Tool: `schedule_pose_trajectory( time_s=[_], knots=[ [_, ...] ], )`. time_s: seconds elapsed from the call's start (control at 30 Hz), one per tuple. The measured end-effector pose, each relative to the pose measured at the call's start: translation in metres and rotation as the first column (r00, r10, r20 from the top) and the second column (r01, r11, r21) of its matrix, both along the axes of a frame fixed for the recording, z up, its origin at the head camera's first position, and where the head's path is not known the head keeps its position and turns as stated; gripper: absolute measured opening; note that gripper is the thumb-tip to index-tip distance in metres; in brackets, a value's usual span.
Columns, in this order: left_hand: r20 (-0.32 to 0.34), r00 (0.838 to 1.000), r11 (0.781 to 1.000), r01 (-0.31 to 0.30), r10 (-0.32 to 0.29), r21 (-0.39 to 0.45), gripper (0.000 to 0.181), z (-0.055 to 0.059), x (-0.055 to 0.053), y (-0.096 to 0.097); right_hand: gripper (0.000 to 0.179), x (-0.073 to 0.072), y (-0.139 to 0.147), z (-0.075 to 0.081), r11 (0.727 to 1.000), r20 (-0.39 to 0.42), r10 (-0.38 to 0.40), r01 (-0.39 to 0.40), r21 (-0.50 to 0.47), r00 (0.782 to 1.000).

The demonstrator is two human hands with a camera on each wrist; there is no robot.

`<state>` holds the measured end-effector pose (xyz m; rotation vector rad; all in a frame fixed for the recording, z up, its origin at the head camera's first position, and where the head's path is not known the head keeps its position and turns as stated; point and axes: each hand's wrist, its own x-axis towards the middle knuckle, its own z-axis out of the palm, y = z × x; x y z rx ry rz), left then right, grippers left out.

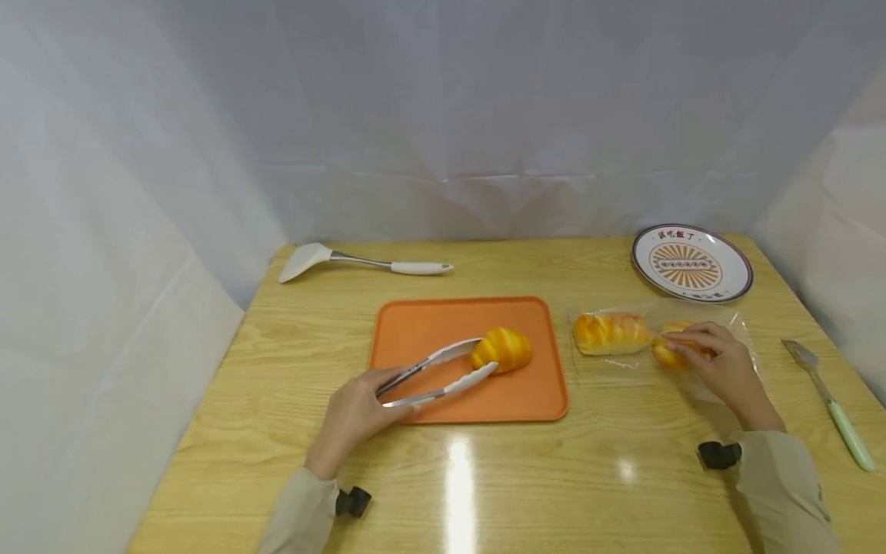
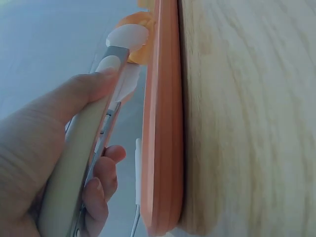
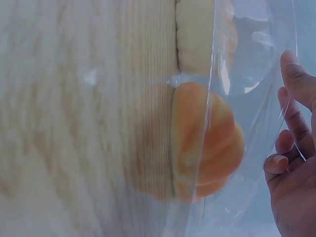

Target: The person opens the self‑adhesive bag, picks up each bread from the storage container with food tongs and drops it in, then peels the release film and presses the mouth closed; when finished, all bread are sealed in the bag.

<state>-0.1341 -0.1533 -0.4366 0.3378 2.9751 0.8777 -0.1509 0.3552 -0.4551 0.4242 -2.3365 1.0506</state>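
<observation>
My left hand (image 1: 360,412) holds metal tongs (image 1: 415,377) with pale tips, thumb along one arm and fingers curled below in the left wrist view. The spread tips reach either side of a croissant-shaped bread (image 1: 508,350) on the orange tray (image 1: 401,323). My right hand (image 1: 727,365) is above a round bread roll (image 1: 667,352), partly hiding it. Clear plastic wrapping (image 3: 249,123) covers this roll and a long braided bread (image 1: 609,333). In the right wrist view the plastic rises to my bent fingers (image 3: 298,81), which seem to pinch it.
A white spatula (image 1: 415,268) lies at the back left of the wooden table (image 1: 291,369). A patterned plate (image 1: 651,258) sits at the back right. Near the right edge lies a small metal-bladed server with a green handle (image 1: 850,437). Pale sheets (image 1: 443,115) surround the table.
</observation>
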Motion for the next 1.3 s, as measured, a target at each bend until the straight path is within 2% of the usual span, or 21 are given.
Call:
schedule_pose_trajectory(
  time_s=[0.17,0.27,0.37,0.47,0.57,0.63,0.73,0.9,1.03,1.13,1.23,1.3],
  knots=[
    [-0.031,0.999,0.999,0.029,-0.028,0.024,0.058,0.004,-0.005,0.009,0.022,-0.001,0.001,0.000,1.000,-0.014,0.009,-0.010,-0.008,1.000],
    [-0.069,0.995,0.997,0.076,-0.075,0.020,0.059,0.007,-0.013,0.018,0.023,-0.002,0.001,0.000,1.000,-0.027,0.019,-0.019,0.004,0.999],
    [-0.124,0.983,0.991,0.132,-0.133,-0.016,0.061,0.009,-0.024,0.029,0.020,-0.002,0.002,0.003,0.999,-0.027,0.021,-0.020,0.034,0.999],
    [-0.219,0.955,0.979,0.191,-0.202,-0.070,0.061,0.010,-0.036,0.041,0.018,-0.002,0.003,0.005,0.998,-0.014,0.032,-0.031,0.054,0.999],
    [-0.311,0.911,0.963,0.250,-0.270,-0.104,0.060,0.010,-0.046,0.052,0.017,-0.003,0.004,0.006,0.997,-0.007,0.047,-0.046,0.065,0.999],
    [-0.348,0.887,0.953,0.282,-0.303,-0.111,0.058,0.009,-0.052,0.058,0.017,-0.003,0.004,0.006,0.996,-0.004,0.054,-0.053,0.068,0.999],
    [-0.360,0.871,0.942,0.317,-0.335,-0.109,0.057,0.008,-0.060,0.066,0.017,-0.003,0.005,0.007,0.996,0.007,0.053,-0.053,0.074,0.999],
    [-0.357,0.860,0.929,0.360,-0.364,-0.082,0.058,0.005,-0.070,0.076,0.018,-0.002,0.006,0.006,0.996,0.041,0.038,-0.041,0.078,0.998],
    [-0.363,0.852,0.923,0.376,-0.378,-0.080,0.058,0.002,-0.075,0.082,0.018,-0.002,0.009,0.005,0.997,0.080,0.031,-0.037,0.068,0.996],
    [-0.381,0.837,0.918,0.385,-0.392,-0.099,0.059,-0.002,-0.078,0.086,0.017,-0.003,0.010,0.003,0.998,0.097,0.025,-0.030,0.058,0.995],
    [-0.397,0.825,0.915,0.383,-0.402,-0.129,0.060,-0.004,-0.079,0.088,0.017,-0.003,0.011,0.002,0.998,0.089,0.024,-0.028,0.048,0.996],
    [-0.394,0.824,0.913,0.383,-0.408,-0.144,0.060,-0.005,-0.080,0.091,0.018,-0.004,0.011,0.002,0.998,0.076,0.025,-0.029,0.047,0.997]
  ],
)
